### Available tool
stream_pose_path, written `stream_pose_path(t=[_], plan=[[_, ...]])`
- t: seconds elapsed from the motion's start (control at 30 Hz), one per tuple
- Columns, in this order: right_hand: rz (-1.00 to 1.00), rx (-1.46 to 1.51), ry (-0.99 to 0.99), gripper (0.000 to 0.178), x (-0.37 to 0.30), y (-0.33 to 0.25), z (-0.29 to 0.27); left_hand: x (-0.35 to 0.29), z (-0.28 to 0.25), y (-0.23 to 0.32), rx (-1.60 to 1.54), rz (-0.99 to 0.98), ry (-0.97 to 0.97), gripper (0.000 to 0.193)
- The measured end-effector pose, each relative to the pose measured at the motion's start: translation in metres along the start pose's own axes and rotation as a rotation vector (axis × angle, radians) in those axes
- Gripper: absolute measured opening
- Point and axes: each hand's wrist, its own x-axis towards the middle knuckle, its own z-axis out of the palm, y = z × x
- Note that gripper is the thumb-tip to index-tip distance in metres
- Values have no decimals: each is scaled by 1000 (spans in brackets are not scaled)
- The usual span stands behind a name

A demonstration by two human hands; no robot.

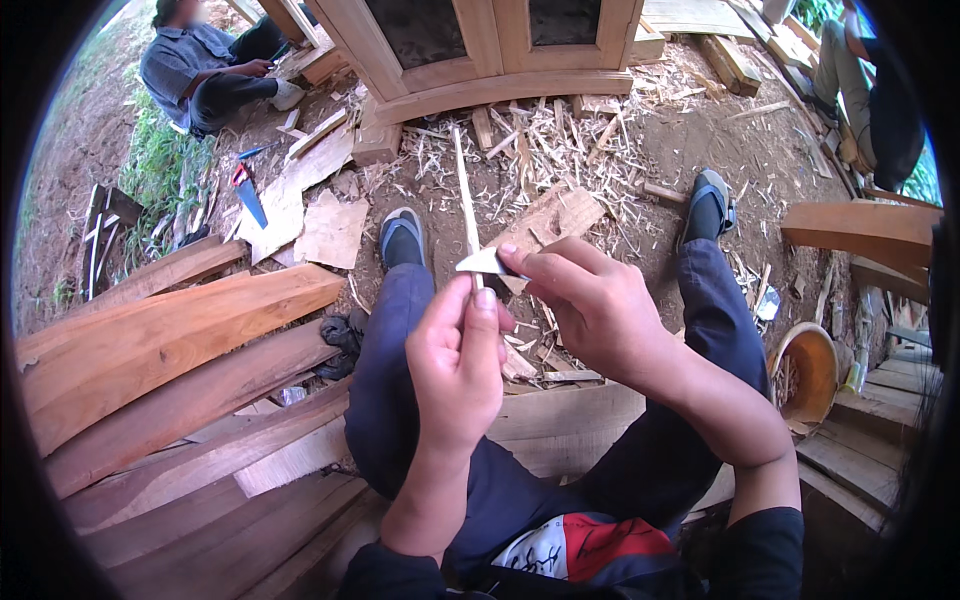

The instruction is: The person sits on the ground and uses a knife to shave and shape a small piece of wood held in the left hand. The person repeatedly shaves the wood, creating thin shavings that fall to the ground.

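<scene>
- Head-cam feed: I've got L hand (455,365) mid-view, pinching a thin wooden stick (465,190) btwn thumb & fingers.
- R hand (595,300) is wrapped round a knife (484,262), pale blade pointing L; I see it crossing the stick just past the L thumb. Can't tell if it's biting in.
- Stick runs from L hand away from the wearer, far end over wood shavings (540,140).
- Flat wood offcut (570,210) on the dirt ground (700,140), just R of stick.
- Top ctr: big wooden frame (480,30) w/ 2 dark panels.
- Upper L: handsaw (251,203), red handle, blue blade, on ground next to pale sheet pieces (330,230).
- Lower L: planks (180,325), piled lengthwise.
- R side: orange-brown bucket (820,365), tipped over, nr wearer's R knee.
- Co-worker (210,75) seated upper L; 2nd person (850,80) partly in view, upper R.
</scene>
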Motion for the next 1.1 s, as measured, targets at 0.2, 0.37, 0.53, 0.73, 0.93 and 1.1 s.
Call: stream_pose_path(t=[0.2, 0.37, 0.53, 0.73, 0.93, 1.1], plan=[[38, 37, 242, 35, 17, 28, -6, -17, 27, 2, 44, -9, -55, 35], [-11, 116, 0, 39, 5, 7, -5, -3, 13, -1, 55, 18, 14, 29], [-4, 160, -81, 38, 0, -3, -4, 4, 6, -10, 127, 125, 82, 26], [24, 64, -58, 36, 0, -5, 0, 1, 7, -9, 239, 196, 85, 27], [-4, -17, -4, 42, 1, 3, 0, 0, 11, -6, 221, 212, 65, 26], [16, 7, 65, 46, 5, 9, -1, -4, 16, -3, 177, 114, 41, 30]])
